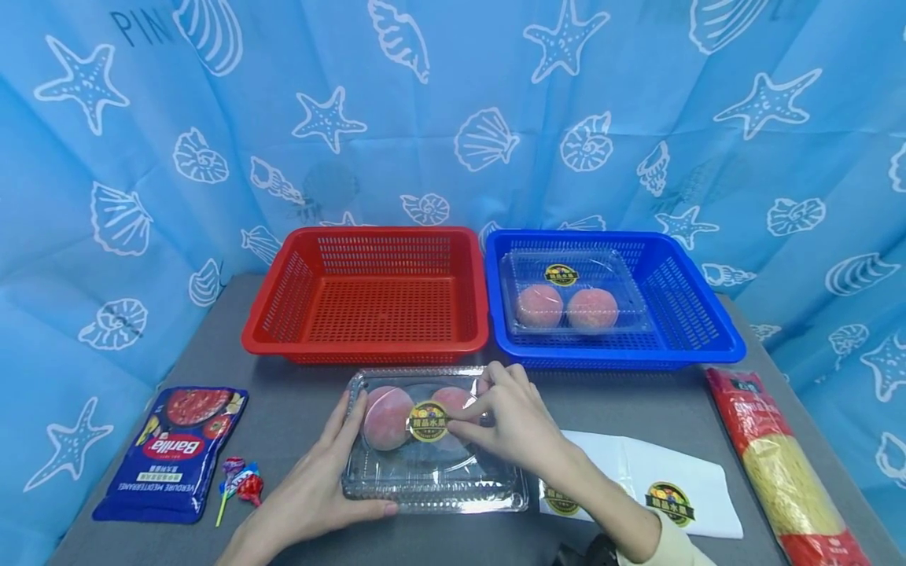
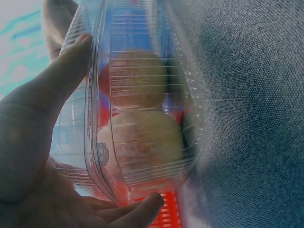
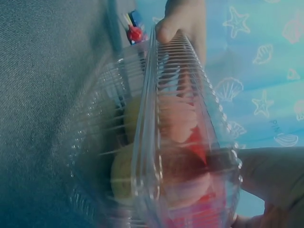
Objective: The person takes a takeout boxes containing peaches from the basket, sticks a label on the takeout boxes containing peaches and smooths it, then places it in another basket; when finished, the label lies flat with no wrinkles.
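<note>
A clear plastic clamshell box (image 1: 439, 483) with two peaches (image 1: 387, 418) inside sits on the grey table in front of the baskets, its lid down. My left hand (image 1: 322, 483) grips its left side, thumb along the front edge and fingers at the far left side. On the lid lies a round black-and-gold sticker (image 1: 428, 422). The thumb and index finger of my right hand (image 1: 520, 424) pinch the sticker's right edge, while the other fingers bend over the box's far right corner. In the right wrist view, motion blurs the box (image 3: 147, 156).
Behind stand a red basket (image 1: 382, 346) and a blue basket (image 1: 679, 314) holding another boxed pair of peaches (image 1: 593, 310). A white sticker sheet (image 1: 630, 456) and noodle pack (image 1: 786, 472) lie right; a Barilla pouch (image 1: 173, 456) and lollipops (image 1: 248, 487) lie left.
</note>
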The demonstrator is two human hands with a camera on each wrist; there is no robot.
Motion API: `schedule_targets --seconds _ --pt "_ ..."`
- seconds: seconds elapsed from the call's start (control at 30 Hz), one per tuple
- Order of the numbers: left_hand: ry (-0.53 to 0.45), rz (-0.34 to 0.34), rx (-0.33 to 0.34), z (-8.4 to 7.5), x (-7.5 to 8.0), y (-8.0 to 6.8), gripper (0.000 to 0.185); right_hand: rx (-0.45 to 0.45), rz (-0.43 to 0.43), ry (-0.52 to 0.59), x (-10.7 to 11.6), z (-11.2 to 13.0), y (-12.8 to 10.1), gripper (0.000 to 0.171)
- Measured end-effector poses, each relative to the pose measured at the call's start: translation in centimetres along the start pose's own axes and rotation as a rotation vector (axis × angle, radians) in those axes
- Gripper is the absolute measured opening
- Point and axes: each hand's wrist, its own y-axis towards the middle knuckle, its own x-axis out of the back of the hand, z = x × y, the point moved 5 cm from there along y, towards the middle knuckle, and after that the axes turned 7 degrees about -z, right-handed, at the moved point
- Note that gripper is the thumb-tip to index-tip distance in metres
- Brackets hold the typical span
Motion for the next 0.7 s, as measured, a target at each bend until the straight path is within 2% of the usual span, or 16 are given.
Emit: schedule_targets --seconds 0.17,0.4,0.7 --pt "-0.011 0.009 0.011 0.0 0.0 0.0 0.135 0.028 -0.024 0.021 0.2 -0.1 -0.2 0.01" --pt "-0.005 -0.001 -0.003 -0.1 0.0 -0.1 0.135 0.097 -0.083 0.024 0.1 -0.1 -0.8 0.014" --pt "0.003 -0.007 -0.004 -0.1 0.0 -0.2 0.136 0.17 -0.144 -0.051 -0.1 0.2 -1.3 0.016"
